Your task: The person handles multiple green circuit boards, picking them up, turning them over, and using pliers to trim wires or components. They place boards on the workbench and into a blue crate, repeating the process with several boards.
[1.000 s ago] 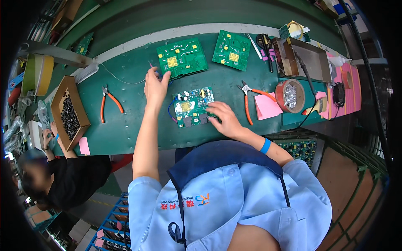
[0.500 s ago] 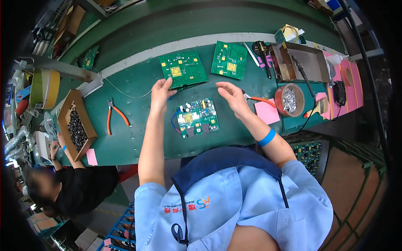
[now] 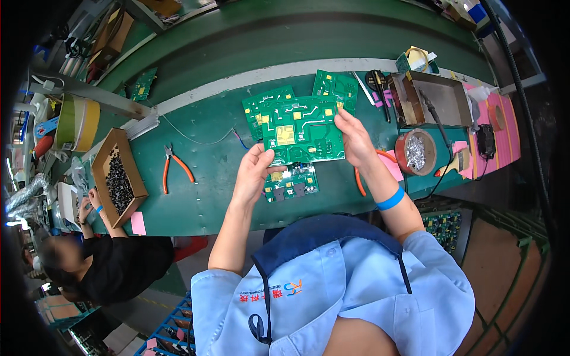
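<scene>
A green circuit board (image 3: 312, 139) with yellow patches and solder joints facing up is raised above the bench between both hands. My left hand (image 3: 253, 171) pinches its near left corner, and my right hand (image 3: 355, 141) grips its right edge. Beneath it lies a component-side-up circuit board (image 3: 292, 188), whose far part is hidden by the raised one. Behind are another green board (image 3: 254, 105), partly covered, and a further board (image 3: 342, 87) to its right.
Orange-handled pliers (image 3: 177, 166) lie left, near a cardboard box of small black parts (image 3: 120, 184). At right stand a round tub of silvery pieces (image 3: 415, 152), a metal tray (image 3: 442, 98) with a soldering iron, and a brush (image 3: 454, 165). A co-worker (image 3: 124, 261) sits at left.
My left hand was at a board at the back and my right hand was empty with fingers apart. Now both hold a board nearer me, above the component-side-up one.
</scene>
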`<state>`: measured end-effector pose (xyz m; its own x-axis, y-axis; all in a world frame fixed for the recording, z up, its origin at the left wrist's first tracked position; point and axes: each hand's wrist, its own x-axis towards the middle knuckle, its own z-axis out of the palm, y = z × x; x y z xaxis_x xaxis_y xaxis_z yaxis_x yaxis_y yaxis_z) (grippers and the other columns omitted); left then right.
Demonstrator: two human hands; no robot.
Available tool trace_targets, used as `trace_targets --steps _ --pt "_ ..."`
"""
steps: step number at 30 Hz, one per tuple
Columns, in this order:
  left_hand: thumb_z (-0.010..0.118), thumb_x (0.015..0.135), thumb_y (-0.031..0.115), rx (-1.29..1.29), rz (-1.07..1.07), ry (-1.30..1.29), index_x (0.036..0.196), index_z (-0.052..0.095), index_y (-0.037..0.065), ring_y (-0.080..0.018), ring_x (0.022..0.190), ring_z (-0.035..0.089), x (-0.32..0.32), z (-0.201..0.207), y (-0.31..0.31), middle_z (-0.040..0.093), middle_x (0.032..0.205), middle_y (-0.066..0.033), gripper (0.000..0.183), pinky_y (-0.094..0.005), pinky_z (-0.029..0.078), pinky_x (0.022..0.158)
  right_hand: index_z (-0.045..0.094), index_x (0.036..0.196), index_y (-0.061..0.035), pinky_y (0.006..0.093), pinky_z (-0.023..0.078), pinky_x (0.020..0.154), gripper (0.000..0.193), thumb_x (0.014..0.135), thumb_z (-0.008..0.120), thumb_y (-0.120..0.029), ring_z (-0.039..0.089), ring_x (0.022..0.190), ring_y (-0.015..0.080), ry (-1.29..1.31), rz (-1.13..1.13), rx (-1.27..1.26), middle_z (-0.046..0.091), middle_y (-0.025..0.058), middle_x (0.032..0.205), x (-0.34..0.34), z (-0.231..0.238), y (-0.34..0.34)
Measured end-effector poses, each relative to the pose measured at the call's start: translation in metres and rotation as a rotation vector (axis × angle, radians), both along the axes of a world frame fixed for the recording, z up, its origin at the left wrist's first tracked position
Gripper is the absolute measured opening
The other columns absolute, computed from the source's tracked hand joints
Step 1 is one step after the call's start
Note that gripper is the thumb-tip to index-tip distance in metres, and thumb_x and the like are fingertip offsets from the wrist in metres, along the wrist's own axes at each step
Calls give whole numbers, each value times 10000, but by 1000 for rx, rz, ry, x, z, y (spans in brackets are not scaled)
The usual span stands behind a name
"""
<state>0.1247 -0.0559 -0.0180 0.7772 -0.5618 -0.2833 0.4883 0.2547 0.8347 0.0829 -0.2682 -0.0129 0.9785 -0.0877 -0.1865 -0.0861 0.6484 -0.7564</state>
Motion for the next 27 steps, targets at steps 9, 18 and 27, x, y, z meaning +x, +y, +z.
trace_targets --steps 9,18,27 --pt "483 824 278 327 385 -318 942 507 2 -61 656 448 -2 -5 7 508 788 -23 301 -194 380 582 361 1154 16 270 411 803 344 848 398 -137 504 943 148 -46 -50 -29 499 89 1065 -6 8 -5" --pt "305 869 395 19 -103 110 1083 427 -37 -185 888 533 -6 -6 6 534 996 -129 497 -298 446 725 388 1137 19 248 434 755 322 848 403 -123 523 888 129 -78 -69 -28 524 79 1017 -10 4 -1" --pt "333 881 280 -146 -134 130 1109 407 -36 -184 986 489 -5 9 -2 501 1072 -116 396 -315 397 830 397 1125 21 244 440 745 314 840 411 -110 529 875 124 -68 -49 -6 527 78 1011 -14 1 -2"
